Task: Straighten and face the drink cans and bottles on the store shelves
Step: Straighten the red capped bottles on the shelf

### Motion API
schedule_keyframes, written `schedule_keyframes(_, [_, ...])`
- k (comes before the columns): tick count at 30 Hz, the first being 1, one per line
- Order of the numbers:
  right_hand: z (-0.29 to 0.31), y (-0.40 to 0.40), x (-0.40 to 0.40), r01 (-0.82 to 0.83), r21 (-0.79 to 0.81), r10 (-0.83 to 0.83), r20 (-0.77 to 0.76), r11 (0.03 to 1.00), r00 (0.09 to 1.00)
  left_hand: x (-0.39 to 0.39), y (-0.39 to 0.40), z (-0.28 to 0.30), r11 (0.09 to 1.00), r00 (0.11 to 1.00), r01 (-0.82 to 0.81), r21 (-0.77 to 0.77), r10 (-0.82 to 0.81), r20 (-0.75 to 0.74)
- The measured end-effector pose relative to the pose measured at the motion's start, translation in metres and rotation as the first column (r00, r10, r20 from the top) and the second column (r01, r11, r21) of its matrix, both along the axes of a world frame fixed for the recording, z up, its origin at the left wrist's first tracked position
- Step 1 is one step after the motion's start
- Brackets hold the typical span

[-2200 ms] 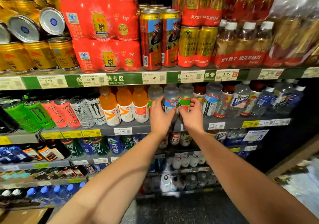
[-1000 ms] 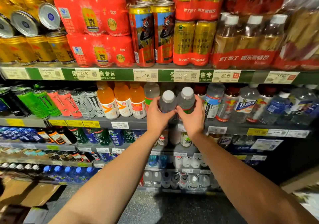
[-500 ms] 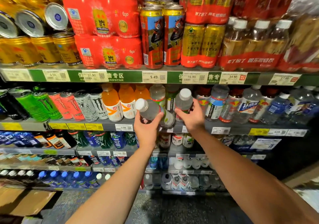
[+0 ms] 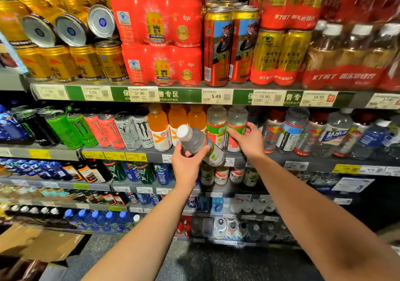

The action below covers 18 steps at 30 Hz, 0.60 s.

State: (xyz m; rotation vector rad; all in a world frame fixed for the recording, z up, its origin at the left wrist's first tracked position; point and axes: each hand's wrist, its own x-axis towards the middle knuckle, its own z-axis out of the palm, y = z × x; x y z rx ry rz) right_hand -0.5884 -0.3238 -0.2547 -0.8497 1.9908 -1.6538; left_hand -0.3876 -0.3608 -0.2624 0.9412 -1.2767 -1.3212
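From the head camera, the left hand (image 4: 187,164) grips a clear bottle (image 4: 200,144) with a white cap and green label, held tilted off the second shelf (image 4: 281,157), cap pointing up-left, just in front of that shelf's front edge. The right hand (image 4: 249,141) curls its fingers around an upright clear bottle with a green-and-red label (image 4: 236,127) standing near the shelf's front edge, beside a matching bottle (image 4: 216,127). Orange drink bottles (image 4: 160,127) and Monster cans (image 4: 108,129) stand to the left along the same shelf.
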Motion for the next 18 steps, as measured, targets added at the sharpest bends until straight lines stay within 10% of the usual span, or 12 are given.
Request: schedule_keyframes(18, [-0.012, 0.04, -0.042, 0.114, 0.082, -0.118, 0.046, 0.99, 0.992, -0.082, 0.047, 0.016, 0.988, 0.984, 0.093, -0.124, -0.072, 0.165])
